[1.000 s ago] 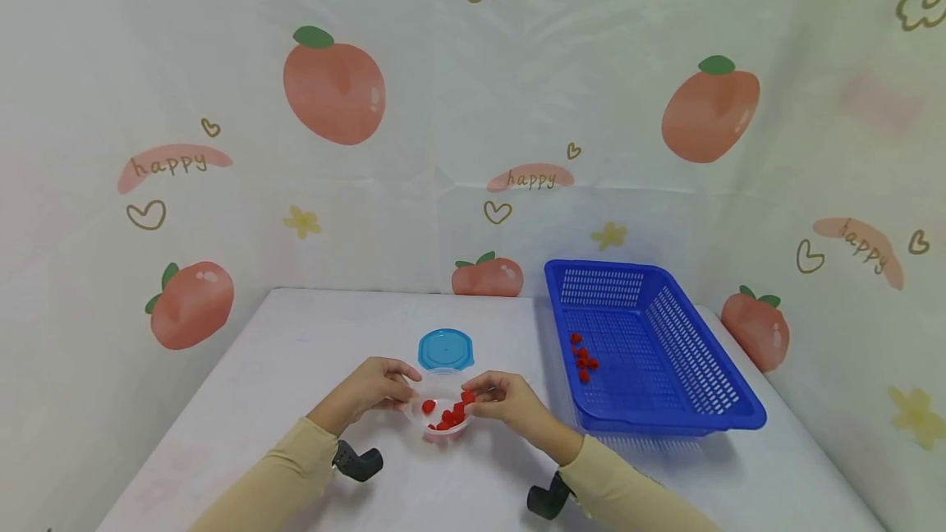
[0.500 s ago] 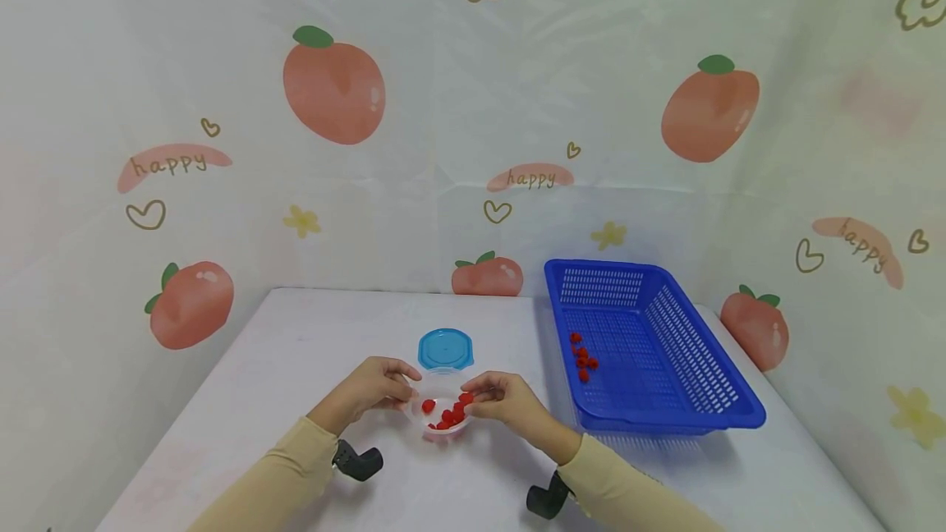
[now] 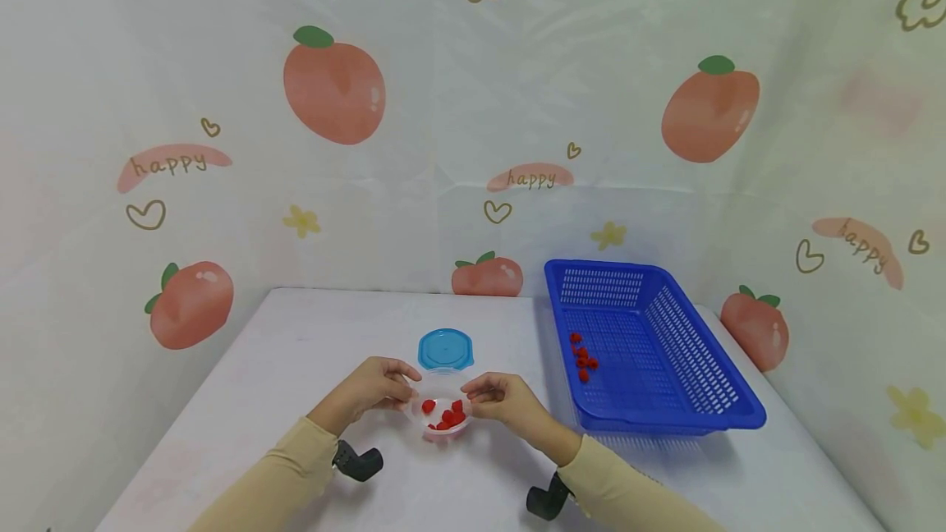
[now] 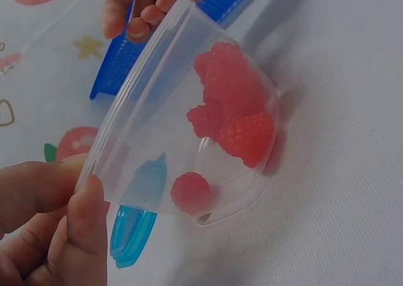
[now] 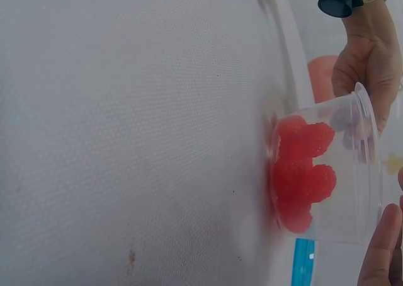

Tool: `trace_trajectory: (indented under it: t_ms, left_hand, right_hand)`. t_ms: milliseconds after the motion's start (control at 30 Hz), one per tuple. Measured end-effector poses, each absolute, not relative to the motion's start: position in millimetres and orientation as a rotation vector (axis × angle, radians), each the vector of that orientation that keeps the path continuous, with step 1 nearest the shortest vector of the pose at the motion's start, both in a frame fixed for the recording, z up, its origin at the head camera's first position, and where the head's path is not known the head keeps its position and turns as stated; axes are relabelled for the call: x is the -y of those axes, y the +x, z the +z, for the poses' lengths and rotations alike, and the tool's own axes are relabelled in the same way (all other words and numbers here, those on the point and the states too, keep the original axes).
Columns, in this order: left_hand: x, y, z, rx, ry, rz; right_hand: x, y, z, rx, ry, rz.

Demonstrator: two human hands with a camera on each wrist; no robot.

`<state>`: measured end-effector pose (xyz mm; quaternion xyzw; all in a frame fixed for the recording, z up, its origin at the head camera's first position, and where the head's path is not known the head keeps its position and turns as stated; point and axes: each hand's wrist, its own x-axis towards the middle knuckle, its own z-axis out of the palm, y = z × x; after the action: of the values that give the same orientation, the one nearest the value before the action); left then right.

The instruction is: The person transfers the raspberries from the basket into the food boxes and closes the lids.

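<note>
My left hand (image 3: 375, 388) pinches the rim of a clear plastic container (image 4: 154, 125) between thumb and fingers, as the left wrist view shows. The container stands on the table, with several red raspberries (image 5: 302, 172) visible through its wall. One raspberry (image 4: 191, 193) lies apart from the cluster, on the side nearer my left hand. At the opposite rim is my right hand (image 3: 510, 401), its fingers loosely bent with nothing seen between them. Whether it touches the rim cannot be told. Behind the container lies a blue lid (image 3: 446, 349).
To the right stands a large blue plastic basket (image 3: 668, 425) with slotted walls. Several raspberries (image 3: 582, 358) lie along its left side inside. The white table (image 3: 325, 323) meets a fruit-patterned backdrop at the back. Each wrist carries a black device (image 3: 358, 463).
A raspberry that was at my right fingertips has been let go and is no longer between them. My left hand, the container, lid and basket have stayed in place.
</note>
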<state>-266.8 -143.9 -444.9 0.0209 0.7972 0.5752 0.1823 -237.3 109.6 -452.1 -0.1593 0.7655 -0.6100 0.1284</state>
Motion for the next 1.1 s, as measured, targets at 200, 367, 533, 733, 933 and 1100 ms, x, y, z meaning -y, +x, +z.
trace_trajectory:
  t_ms: [200, 367, 533, 733, 933, 1100]
  left_hand:
    - [144.1, -266.5, -444.4, -2.254, 0.063, 1.620]
    - [144.1, -266.6, -444.4, -2.260, 0.068, 1.619]
    - [143.7, -266.2, -444.6, -2.259, 0.055, 1.619]
    - [143.2, -265.8, -445.0, -2.264, 0.045, 1.614]
    - [142.7, -265.6, -444.7, -2.267, 0.036, 1.613]
    - [142.5, -265.5, -444.9, -2.275, 0.030, 1.609]
  right_hand:
    - [-109.5, -235.8, -450.1, -2.244, -0.483, -1.761]
    - [-109.8, -235.0, -448.4, -2.251, -0.485, -1.751]
    - [-111.3, -234.6, -445.0, -2.256, -0.484, -1.738]
    - [-117.2, -233.1, -436.7, -2.302, -0.496, -1.727]
    - [-126.9, -234.1, -418.4, -2.280, -0.510, -1.759]
    - [-140.2, -238.8, -397.1, -2.317, -0.531, -1.766]
